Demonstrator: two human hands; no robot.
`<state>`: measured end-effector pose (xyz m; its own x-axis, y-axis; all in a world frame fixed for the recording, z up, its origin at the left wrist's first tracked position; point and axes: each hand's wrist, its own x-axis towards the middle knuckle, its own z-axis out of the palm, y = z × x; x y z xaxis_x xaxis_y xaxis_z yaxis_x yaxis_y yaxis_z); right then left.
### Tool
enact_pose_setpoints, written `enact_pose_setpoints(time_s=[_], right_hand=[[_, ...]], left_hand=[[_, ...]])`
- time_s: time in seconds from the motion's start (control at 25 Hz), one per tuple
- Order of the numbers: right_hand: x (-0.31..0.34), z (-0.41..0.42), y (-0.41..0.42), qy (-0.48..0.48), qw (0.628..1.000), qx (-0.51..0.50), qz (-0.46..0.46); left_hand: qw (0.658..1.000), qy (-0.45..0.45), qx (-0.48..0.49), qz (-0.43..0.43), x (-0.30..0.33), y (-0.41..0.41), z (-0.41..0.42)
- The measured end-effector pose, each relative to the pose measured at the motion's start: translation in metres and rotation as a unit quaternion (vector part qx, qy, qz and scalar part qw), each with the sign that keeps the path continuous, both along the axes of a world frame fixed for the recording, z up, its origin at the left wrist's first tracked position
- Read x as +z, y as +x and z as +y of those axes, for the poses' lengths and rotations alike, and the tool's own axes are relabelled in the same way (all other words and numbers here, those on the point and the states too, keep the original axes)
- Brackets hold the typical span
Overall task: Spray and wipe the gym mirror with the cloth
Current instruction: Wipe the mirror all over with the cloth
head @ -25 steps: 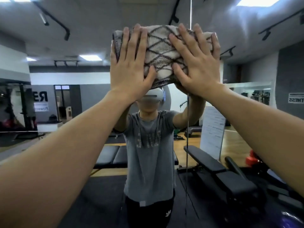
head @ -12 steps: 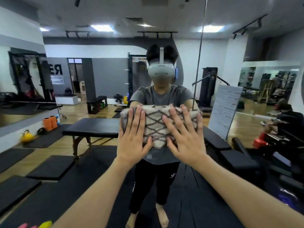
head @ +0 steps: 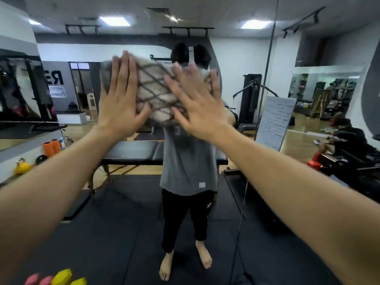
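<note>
1. The cloth (head: 156,93), folded and cross-hatched, lies flat against the mirror (head: 308,58), covering the head of the person's reflection.
2. The left hand (head: 120,99) presses the cloth's left part; its fingers (head: 125,73) are straight and close together, pointing up, holding nothing.
3. The right hand (head: 197,105) presses the cloth's right part, fingers spread wide and flat, tilted slightly leftward.
4. No spray bottle is in view, and motion blur softens both hands and the cloth.
5. The step in hand looks like wiping, with both palms pushing the cloth over the glass.
6. The next move likely calls for even pressure from both palms so the cloth slides without bunching, working toward the mirror seam right of the cloth.
</note>
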<state>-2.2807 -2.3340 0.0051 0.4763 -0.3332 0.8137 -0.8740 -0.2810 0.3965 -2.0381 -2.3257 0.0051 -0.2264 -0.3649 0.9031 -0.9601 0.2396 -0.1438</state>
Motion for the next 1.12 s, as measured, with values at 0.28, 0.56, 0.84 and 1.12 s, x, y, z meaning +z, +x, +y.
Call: enact_pose_setpoints(time_s=[0.28,0.56,0.84,1.12], right_hand=[[0.067,0.0,-0.072,-0.072,0.992,-0.047,-0.094],[-0.14,0.006,-0.058,-0.051,0.991,-0.027,-0.123],[-0.232,0.013,0.038,0.007,0.991,-0.02,-0.129],[0.033,-0.007,0.088,-0.087,0.99,0.012,-0.11]], left_hand=[[0.999,-0.045,-0.008,0.006,0.08,-0.097,-0.009],[0.994,-0.008,-0.1,-0.038,-0.106,-0.081,0.002],[0.992,0.045,-0.077,-0.09,-0.198,0.025,0.007],[0.995,-0.067,-0.03,-0.068,0.056,0.076,-0.016]])
